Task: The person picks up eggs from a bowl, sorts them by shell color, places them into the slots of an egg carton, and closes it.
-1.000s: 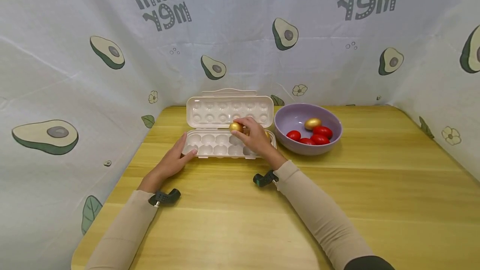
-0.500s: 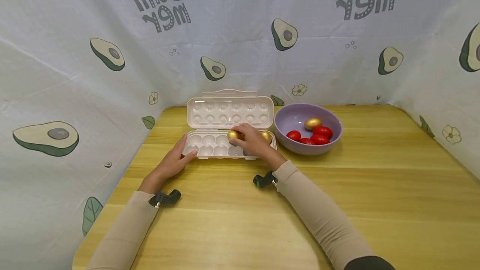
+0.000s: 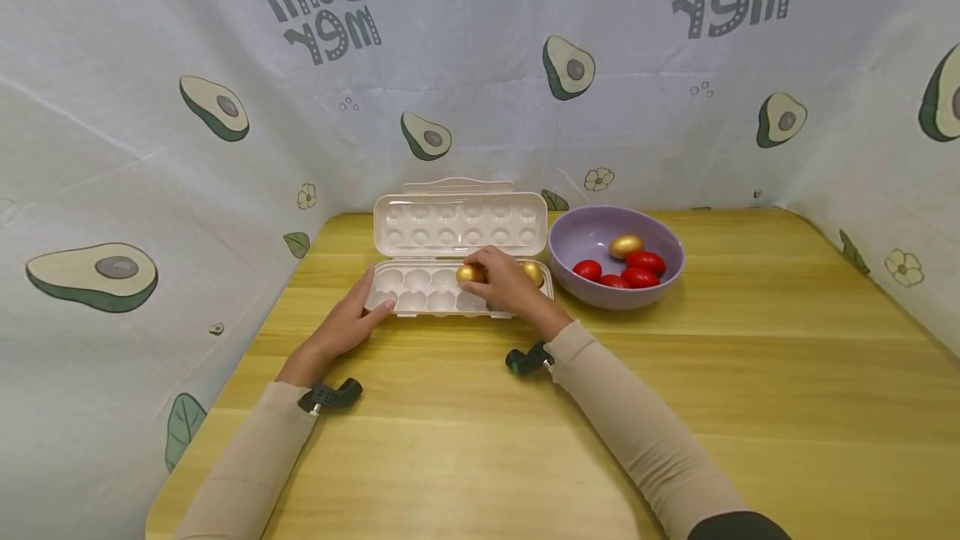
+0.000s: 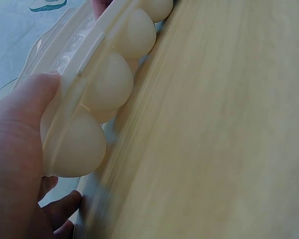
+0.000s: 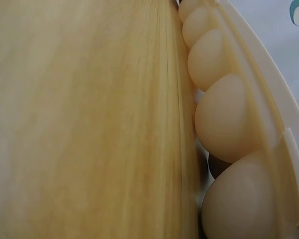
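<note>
An egg carton [image 3: 420, 300] of pale translucent plastic lies with its lid [image 3: 459, 223] raised at the back of the table. My left hand [image 3: 347, 319] grips its left end; in the left wrist view the thumb [image 4: 40, 89] rests on the rim and fingers lie around the end. My right hand [image 3: 510, 280] pinches a golden egg [image 3: 468, 273] down at a cup of the back row. Another golden egg [image 3: 532, 273] sits at that row's right end. My hand hides the cups between them. The right wrist view shows mostly the carton's rounded cups [image 5: 222, 117].
A purple bowl [image 3: 615, 300] stands right of the carton. Inside are several red eggs [image 3: 640, 278] and a golden egg [image 3: 625, 247]. The wooden table [image 3: 450, 432] stretches in front, and a printed cloth [image 3: 487, 65] hangs behind.
My right hand has brought the golden egg down and slightly left to a back-row cup. The golden egg at the right end shows more fully. My left hand has stayed put.
</note>
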A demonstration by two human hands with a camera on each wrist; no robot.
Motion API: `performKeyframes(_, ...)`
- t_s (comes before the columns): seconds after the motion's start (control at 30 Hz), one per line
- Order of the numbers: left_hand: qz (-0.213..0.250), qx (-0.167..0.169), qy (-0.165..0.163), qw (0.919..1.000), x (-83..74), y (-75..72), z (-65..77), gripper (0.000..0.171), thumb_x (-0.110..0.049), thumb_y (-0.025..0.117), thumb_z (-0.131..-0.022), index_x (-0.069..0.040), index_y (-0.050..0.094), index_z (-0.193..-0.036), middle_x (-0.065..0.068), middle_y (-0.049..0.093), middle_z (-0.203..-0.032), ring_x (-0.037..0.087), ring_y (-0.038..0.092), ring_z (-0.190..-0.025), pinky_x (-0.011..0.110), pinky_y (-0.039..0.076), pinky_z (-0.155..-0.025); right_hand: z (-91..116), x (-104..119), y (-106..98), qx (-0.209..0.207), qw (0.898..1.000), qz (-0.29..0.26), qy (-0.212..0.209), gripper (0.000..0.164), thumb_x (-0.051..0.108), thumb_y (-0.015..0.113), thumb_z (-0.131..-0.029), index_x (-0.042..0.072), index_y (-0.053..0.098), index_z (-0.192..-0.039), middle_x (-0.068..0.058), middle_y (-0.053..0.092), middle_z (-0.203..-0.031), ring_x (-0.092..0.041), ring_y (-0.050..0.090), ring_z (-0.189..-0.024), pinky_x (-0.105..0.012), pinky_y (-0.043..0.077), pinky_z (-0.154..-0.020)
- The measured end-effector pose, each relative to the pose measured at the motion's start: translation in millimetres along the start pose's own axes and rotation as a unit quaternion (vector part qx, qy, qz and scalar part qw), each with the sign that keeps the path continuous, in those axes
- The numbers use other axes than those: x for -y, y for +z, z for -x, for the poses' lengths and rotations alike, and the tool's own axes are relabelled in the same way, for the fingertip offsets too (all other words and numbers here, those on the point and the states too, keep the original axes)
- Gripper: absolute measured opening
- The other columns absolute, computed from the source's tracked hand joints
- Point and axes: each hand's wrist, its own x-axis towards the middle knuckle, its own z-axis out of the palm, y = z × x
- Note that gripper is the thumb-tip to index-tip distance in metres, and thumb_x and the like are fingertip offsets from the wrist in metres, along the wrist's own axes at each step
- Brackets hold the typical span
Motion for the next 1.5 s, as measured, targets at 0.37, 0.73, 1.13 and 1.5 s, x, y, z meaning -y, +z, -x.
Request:
performKeyframes(0.37,0.001,0.002,-0.002,1.0,0.6,0.4,-0.9,0.088,-0.052,0.048,-0.097,-0.005,0.002,-0.155,0.013,0.005,-0.161,0.033,0.009,-0.146,0.051,0.011,-0.116,-0.3,-1.6,0.3,-0.008,1.0,-0.003,-0.004,0.036,0.023,0.071,-0.089,0.002,0.064,-0.118,-0.012,0.061,-0.113,-0.022,0.057,-0.095,-0.036,0.049,-0.085)
performKeyframes(0.73,0.003,-0.002,0.005,1.0,1.5,1.0,-1.3,0.087,-0.051,0.049,-0.097,-0.004,0.003,-0.155,0.013,0.006,-0.161,0.033,0.009,-0.146,0.051,0.012,-0.116,-0.1,-0.9,-1.1,-0.024,0.999,-0.017,-0.015,0.029,0.015,0.069,-0.09,0.003,0.065,-0.116,-0.012,0.062,-0.11,-0.022,0.058,-0.095,-0.036,0.049,-0.085)
performKeyframes(1.13,0.001,-0.002,0.009,1.0,1.3,-0.7,0.0,0.086,-0.049,0.049,-0.098,-0.003,0.003,-0.155,0.014,0.006,-0.161,0.034,0.01,-0.146,0.052,0.012,-0.116,0.9,6.6,-12.8,-0.061,0.997,-0.043,-0.026,0.028,0.011,0.07,-0.087,0.001,0.067,-0.113,-0.012,0.065,-0.11,-0.025,0.061,-0.102,-0.037,0.049,-0.09)
performKeyframes(1.5,0.004,-0.003,0.015,0.9999,1.5,0.5,0.5,0.086,-0.048,0.05,-0.098,-0.002,0.004,-0.154,0.015,0.008,-0.16,0.033,0.011,-0.146,0.051,0.014,-0.116,0.4,6.0,-40.4,-0.088,0.994,-0.055,-0.015,0.027,0.014,0.067,-0.09,0.001,0.066,-0.114,-0.012,0.065,-0.115,-0.026,0.061,-0.107,-0.039,0.047,-0.096)
